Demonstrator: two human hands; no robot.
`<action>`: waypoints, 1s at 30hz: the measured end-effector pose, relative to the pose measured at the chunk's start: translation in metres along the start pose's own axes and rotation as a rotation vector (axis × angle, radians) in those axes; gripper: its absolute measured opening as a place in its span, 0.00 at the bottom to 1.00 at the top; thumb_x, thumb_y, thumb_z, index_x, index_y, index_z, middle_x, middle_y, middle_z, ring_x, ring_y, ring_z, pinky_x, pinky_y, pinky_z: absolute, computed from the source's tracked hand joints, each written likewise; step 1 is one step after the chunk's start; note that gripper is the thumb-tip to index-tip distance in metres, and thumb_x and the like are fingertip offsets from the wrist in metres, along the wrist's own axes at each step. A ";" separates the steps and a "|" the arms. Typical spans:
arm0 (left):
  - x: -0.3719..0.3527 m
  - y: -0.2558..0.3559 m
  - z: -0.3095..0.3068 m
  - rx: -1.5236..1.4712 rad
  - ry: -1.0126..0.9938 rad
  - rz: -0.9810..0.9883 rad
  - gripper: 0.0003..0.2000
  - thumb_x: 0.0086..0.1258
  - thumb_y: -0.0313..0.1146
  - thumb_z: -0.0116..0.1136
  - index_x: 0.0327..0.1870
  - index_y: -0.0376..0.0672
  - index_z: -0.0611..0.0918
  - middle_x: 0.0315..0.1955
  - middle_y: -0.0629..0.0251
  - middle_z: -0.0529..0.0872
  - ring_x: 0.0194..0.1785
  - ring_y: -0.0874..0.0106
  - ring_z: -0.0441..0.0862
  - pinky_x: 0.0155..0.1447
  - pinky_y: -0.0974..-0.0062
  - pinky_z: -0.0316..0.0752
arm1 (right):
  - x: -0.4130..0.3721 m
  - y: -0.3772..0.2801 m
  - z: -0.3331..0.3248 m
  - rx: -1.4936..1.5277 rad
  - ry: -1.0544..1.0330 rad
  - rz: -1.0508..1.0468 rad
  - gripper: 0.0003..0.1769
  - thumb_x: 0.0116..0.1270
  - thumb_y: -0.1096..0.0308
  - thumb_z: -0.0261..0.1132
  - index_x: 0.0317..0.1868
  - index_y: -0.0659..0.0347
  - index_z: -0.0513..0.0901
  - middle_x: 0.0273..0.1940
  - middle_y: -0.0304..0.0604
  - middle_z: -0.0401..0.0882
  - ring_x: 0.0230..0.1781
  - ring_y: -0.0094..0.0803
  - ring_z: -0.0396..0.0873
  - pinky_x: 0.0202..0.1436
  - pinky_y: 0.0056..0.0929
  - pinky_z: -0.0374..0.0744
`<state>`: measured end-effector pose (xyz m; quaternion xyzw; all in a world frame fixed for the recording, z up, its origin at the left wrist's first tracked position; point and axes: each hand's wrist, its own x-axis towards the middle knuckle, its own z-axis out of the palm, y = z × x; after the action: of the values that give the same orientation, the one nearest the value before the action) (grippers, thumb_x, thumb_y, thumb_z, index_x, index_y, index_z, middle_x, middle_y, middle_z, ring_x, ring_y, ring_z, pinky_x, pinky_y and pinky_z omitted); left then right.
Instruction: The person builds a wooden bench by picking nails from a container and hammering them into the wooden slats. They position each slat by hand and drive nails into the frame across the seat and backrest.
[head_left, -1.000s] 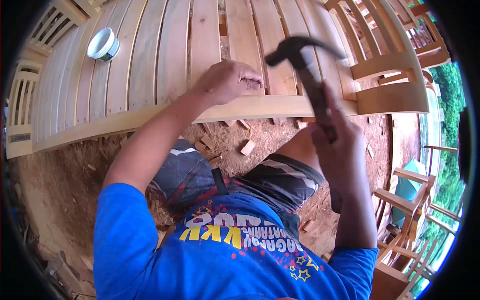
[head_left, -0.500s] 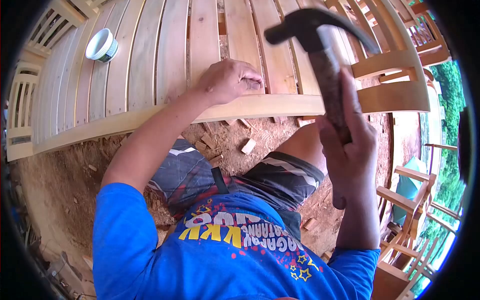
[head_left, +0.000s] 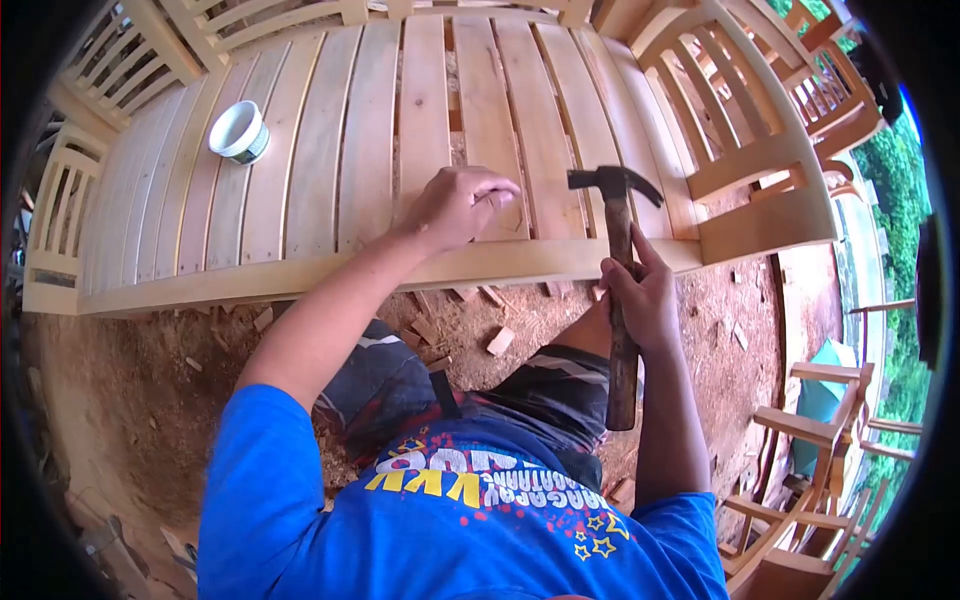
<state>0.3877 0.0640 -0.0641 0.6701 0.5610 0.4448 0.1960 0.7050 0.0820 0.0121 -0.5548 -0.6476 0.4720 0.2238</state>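
My right hand (head_left: 645,290) is wrapped around the wooden handle of a claw hammer (head_left: 621,330). The hammer's dark head (head_left: 614,181) is raised just over the front part of the slatted wooden bench (head_left: 375,150), its claw toward the right. Close to the bench's front rail (head_left: 500,263), my left hand (head_left: 458,205) rests over the slats with its fingers curled and the thumb pressed against them. Whatever lies within those fingers, if anything, is too small or hidden to make out.
A white plastic tub (head_left: 239,133) stands on the left slats. Slatted armrests (head_left: 750,170) border the bench. Wood scraps (head_left: 500,341) and shavings litter the dirt floor. Unfinished wooden chair frames (head_left: 815,430) stand at right, by a teal thing (head_left: 832,375).
My right hand has brought the hammer down and leftward, from high and near the camera to closer to the bench. My left hand remains in its curled pose; the view has shifted slightly.
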 end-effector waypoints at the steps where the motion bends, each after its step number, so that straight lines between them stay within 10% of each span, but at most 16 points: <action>1: 0.002 -0.004 0.000 -0.034 0.118 -0.052 0.11 0.80 0.36 0.68 0.52 0.41 0.94 0.45 0.56 0.97 0.46 0.64 0.94 0.53 0.66 0.86 | 0.012 0.017 0.000 0.084 -0.009 -0.028 0.43 0.79 0.65 0.72 0.88 0.65 0.66 0.33 0.40 0.88 0.27 0.20 0.83 0.31 0.29 0.81; 6: 0.014 -0.033 -0.026 0.181 0.294 -0.296 0.13 0.80 0.41 0.68 0.54 0.44 0.95 0.38 0.60 0.97 0.41 0.67 0.96 0.47 0.69 0.87 | 0.044 0.034 0.000 -0.087 0.022 -0.059 0.39 0.78 0.67 0.72 0.84 0.70 0.70 0.31 0.41 0.86 0.29 0.33 0.85 0.36 0.37 0.85; 9: 0.022 -0.029 -0.038 0.363 0.209 -0.383 0.15 0.79 0.49 0.67 0.54 0.50 0.95 0.42 0.63 0.98 0.46 0.65 0.96 0.51 0.67 0.89 | 0.042 0.015 0.008 -0.848 0.232 -0.321 0.32 0.76 0.67 0.73 0.77 0.68 0.80 0.37 0.50 0.88 0.39 0.51 0.88 0.49 0.49 0.87; 12: 0.026 -0.022 -0.033 0.501 0.123 -0.406 0.18 0.78 0.56 0.65 0.53 0.55 0.95 0.46 0.65 0.98 0.50 0.62 0.95 0.55 0.62 0.89 | 0.038 -0.016 0.030 -0.963 0.384 -0.669 0.24 0.74 0.66 0.73 0.67 0.65 0.86 0.51 0.58 0.88 0.55 0.61 0.85 0.63 0.55 0.84; 16: 0.023 -0.020 -0.032 0.588 0.083 -0.359 0.22 0.78 0.60 0.64 0.52 0.53 0.96 0.45 0.62 0.95 0.51 0.57 0.94 0.57 0.57 0.89 | 0.052 -0.026 0.075 -0.468 -0.089 -0.609 0.19 0.69 0.67 0.76 0.58 0.65 0.91 0.54 0.57 0.87 0.56 0.55 0.87 0.63 0.51 0.84; 30: 0.023 -0.032 -0.030 0.551 0.117 -0.288 0.28 0.75 0.61 0.66 0.68 0.54 0.88 0.60 0.61 0.93 0.60 0.57 0.93 0.64 0.54 0.88 | 0.059 -0.009 0.112 -0.354 0.029 -0.668 0.07 0.68 0.75 0.73 0.44 0.67 0.89 0.47 0.55 0.89 0.45 0.53 0.89 0.51 0.47 0.86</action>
<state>0.3436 0.0878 -0.0639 0.5850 0.7598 0.2815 0.0357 0.5927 0.0968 -0.0442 -0.3499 -0.8610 0.2460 0.2752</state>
